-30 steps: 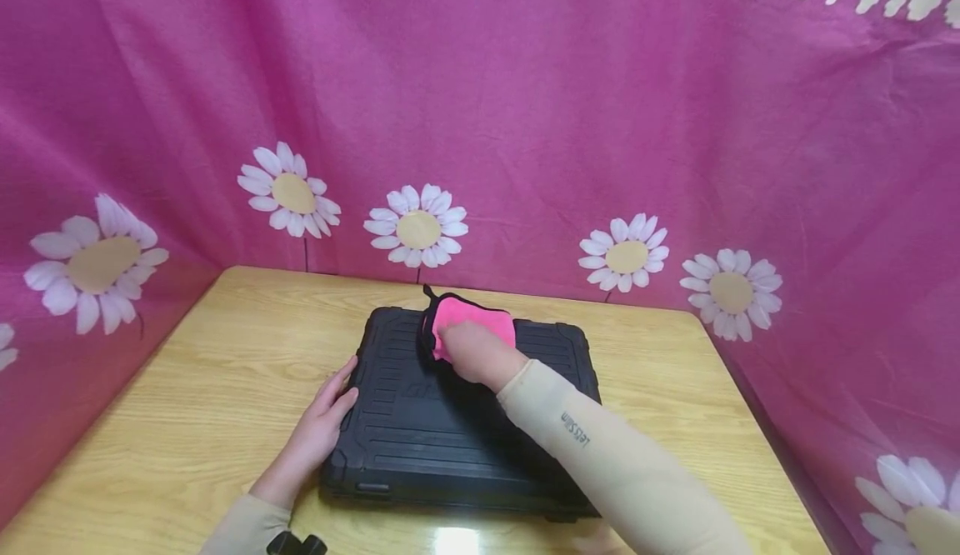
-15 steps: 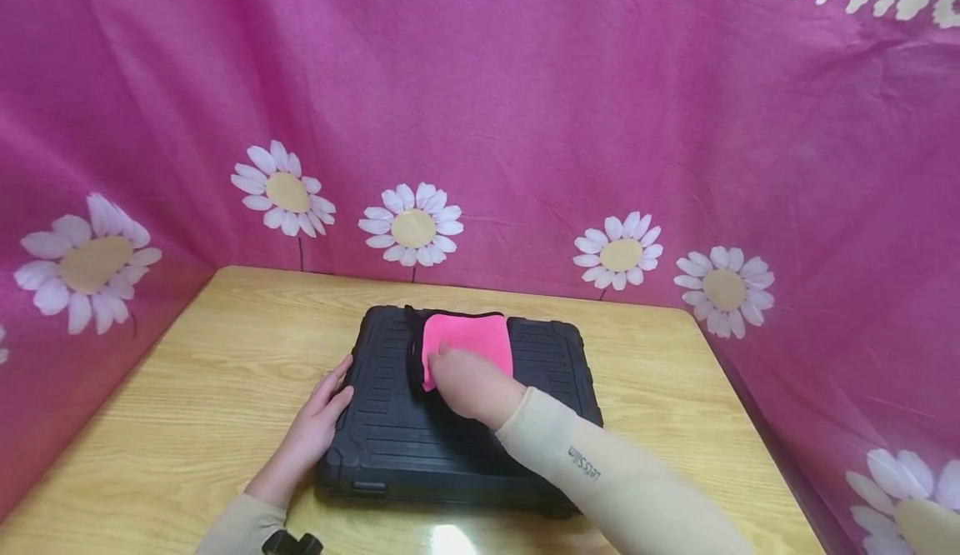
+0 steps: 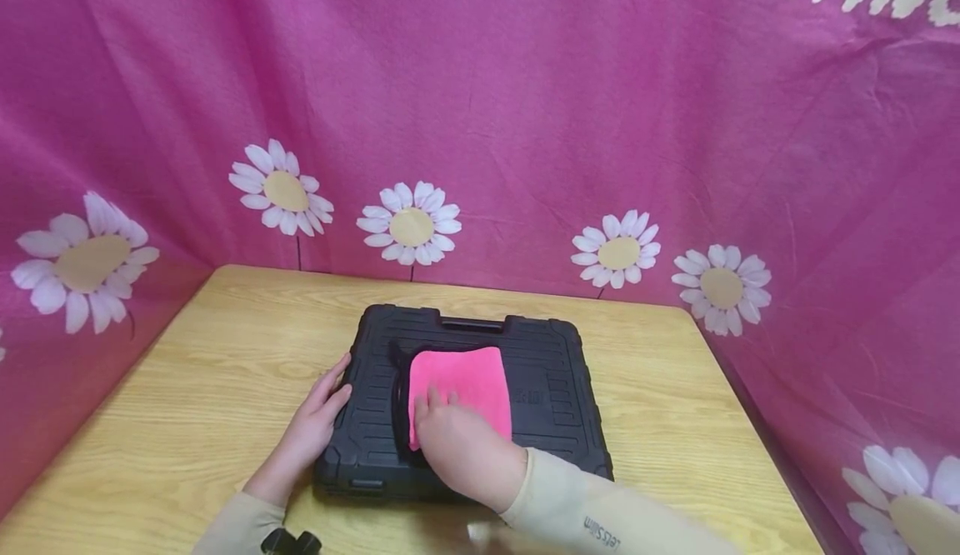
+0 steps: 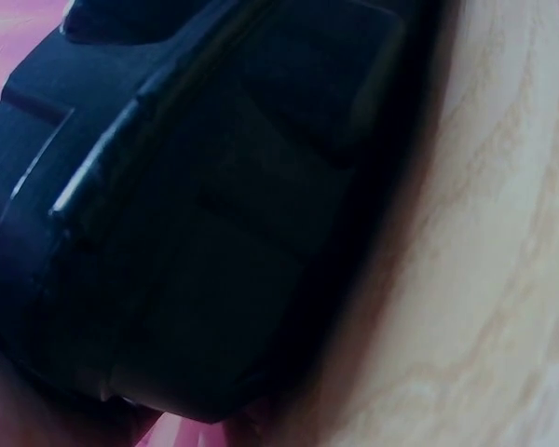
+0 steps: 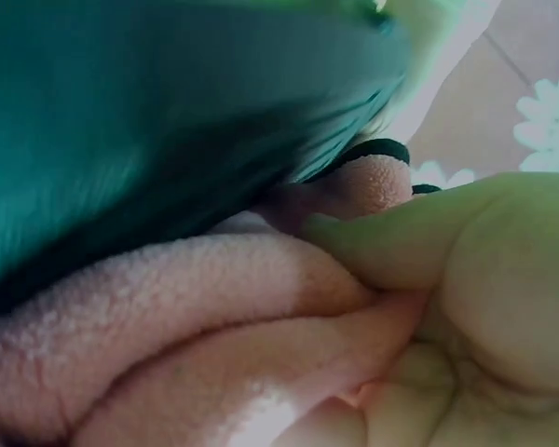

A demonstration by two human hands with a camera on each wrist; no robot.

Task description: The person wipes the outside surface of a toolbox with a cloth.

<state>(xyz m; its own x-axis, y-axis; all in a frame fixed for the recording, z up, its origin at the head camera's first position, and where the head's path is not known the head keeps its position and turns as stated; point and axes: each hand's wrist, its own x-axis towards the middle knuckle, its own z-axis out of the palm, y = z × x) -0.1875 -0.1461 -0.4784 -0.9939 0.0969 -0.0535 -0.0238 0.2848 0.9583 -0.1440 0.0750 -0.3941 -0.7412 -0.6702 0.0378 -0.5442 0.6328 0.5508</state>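
Note:
A black plastic case (image 3: 551,359) lies flat on the wooden table, its handle side facing away. My left hand (image 3: 309,426) rests against the case's left side, fingers extended along it and thumb near the top edge. On the lid, my right hand (image 3: 468,455) holds a bright pink cleaning cloth (image 3: 468,376) with black edging. In the right wrist view, the fluffy cloth (image 5: 168,289) is bunched between the thumb and fingers against the dark lid. The left wrist view shows the case's side (image 4: 186,251); the left fingers are mostly out of sight there.
The light wooden table (image 3: 225,355) extends around the case on all sides. A magenta curtain (image 3: 510,122) with printed daisies hangs behind and on both sides. A black device (image 3: 291,542) sits on the left wrist.
My right hand has drawn the pink cloth from the far edge of the lid toward the near side, uncovering the case's handle. The left hand stays against the case's left side.

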